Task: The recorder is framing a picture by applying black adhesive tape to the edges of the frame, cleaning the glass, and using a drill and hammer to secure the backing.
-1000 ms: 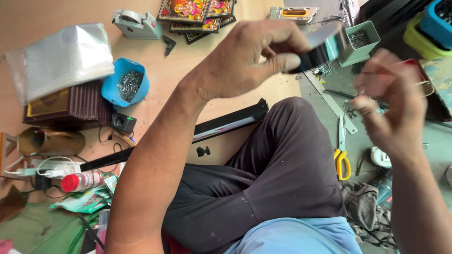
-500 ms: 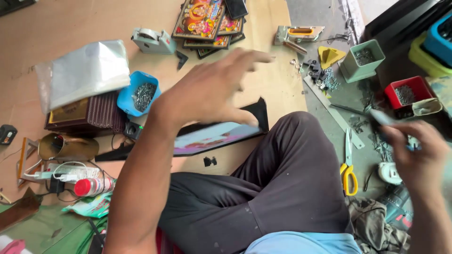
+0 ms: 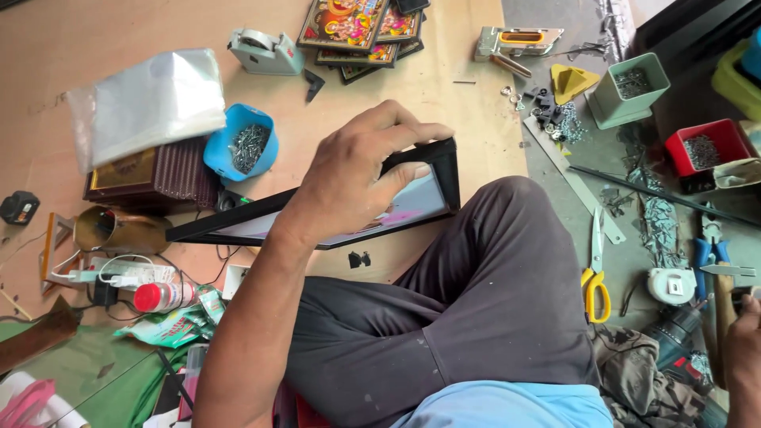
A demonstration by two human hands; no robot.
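My left hand [image 3: 357, 178] grips the top edge of a black picture frame [image 3: 440, 162] that lies tilted on the plywood floor against my knee; fingers curl over its right end, near the corner. The frame holds a glossy picture [image 3: 416, 202] in pale blue and pink. My right hand [image 3: 745, 357] shows only partly at the lower right edge, beside a wooden handle [image 3: 724, 313] and blue-handled pliers [image 3: 702, 254]. Whether it holds anything is hidden by the picture's edge.
A blue bowl of nails [image 3: 242, 147], a tape dispenser [image 3: 265, 51], stacked framed pictures [image 3: 357, 28] and a clear plastic sheet [image 3: 154, 99] lie on the left. Yellow-handled scissors [image 3: 594, 277], a metal ruler [image 3: 571, 178], a stapler [image 3: 519, 40], nail tubs [image 3: 630, 91] and a drill [image 3: 674, 341] lie to the right.
My left hand came down from in front of the camera and closed on the frame's top edge. My right hand dropped to the lower right corner, mostly out of view.
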